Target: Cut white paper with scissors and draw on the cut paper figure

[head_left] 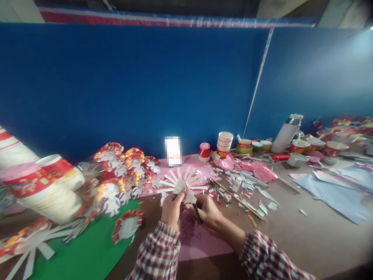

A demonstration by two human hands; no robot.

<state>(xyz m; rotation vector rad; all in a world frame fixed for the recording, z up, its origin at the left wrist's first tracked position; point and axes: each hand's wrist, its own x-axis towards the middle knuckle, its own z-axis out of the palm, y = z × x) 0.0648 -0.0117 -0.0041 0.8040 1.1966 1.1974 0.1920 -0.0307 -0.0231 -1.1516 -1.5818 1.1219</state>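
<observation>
My left hand (172,208) is closed, pinching a white paper-cup cutout (184,182) whose cut strips fan outward like rays. My right hand (207,210) touches the cutout's lower edge and grips a black pen (198,213) that points down toward me. Both hands hover over a pink paper sheet (201,239) with dark scribbles on it. Plaid sleeves cover both forearms.
Paper doll figures with red and yellow rims (125,167) lie left on a green sheet (87,252). Stacked paper bowls (43,190) sit far left. Cups (225,144), a white bottle (287,134), sticks and scraps (241,194) crowd the back right. A blue partition (131,85) rises behind.
</observation>
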